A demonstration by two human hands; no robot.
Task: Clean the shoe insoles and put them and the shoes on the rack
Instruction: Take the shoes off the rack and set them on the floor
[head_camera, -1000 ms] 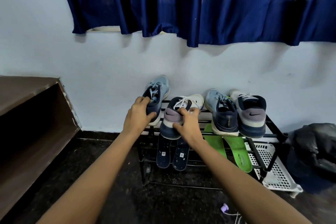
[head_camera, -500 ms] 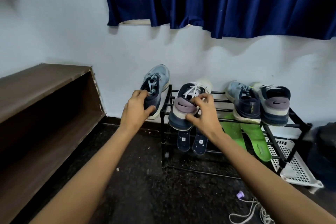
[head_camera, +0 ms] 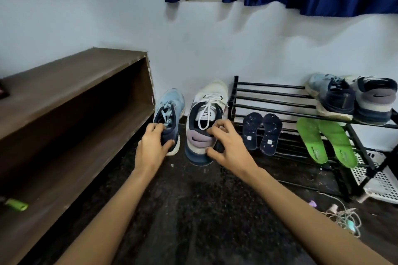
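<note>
Left of the rack (head_camera: 269, 92), off its bars: left hand (head_camera: 154, 148) grips the blue shoe (head_camera: 171, 109) by the heel, right hand (head_camera: 229, 148) the white shoe (head_camera: 207, 105); insoles (head_camera: 269, 133) lie on the lower tier; shelving step, I judge, and next both shoes need setting on the top bars.

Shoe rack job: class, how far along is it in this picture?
Done: a racked blue shoe and racked white shoe sit on the top tier of the rack; dark insoles and green insoles lie on the lower tier. In hand: the left hand grips the held blue shoe, the right hand the held white shoe, both left of the rack. Left: setting those two on the bare top rails.
</note>
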